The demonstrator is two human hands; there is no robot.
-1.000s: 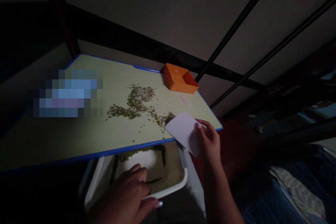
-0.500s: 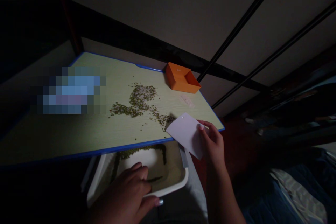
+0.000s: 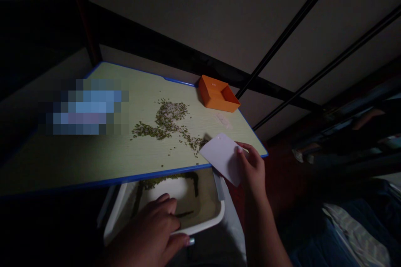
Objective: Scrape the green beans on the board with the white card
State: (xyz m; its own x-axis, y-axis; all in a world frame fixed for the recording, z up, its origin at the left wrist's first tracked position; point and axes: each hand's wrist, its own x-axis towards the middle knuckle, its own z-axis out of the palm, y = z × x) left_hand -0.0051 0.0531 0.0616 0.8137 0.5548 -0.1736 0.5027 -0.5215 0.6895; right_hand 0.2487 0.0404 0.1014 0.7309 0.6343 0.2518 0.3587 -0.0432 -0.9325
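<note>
My right hand pinches a white card between thumb and fingers. The card is tilted at the front right of the pale table, its far edge beside small green beans scattered over the top. Below the table's front edge is a white plastic tray with more green beans along its far side. My left hand is closed over the tray's near rim, thumb outside and fingers inside.
An orange open box stands at the table's back right corner, with a pale translucent patch in front of it. A pixelated area covers the table's left side. At the right, a person is in the dark, beyond blue bedding.
My right hand and the card have barely moved, and the left hand keeps its hold on the tray. The person at the right has shifted, with an arm and shoes now showing more.
</note>
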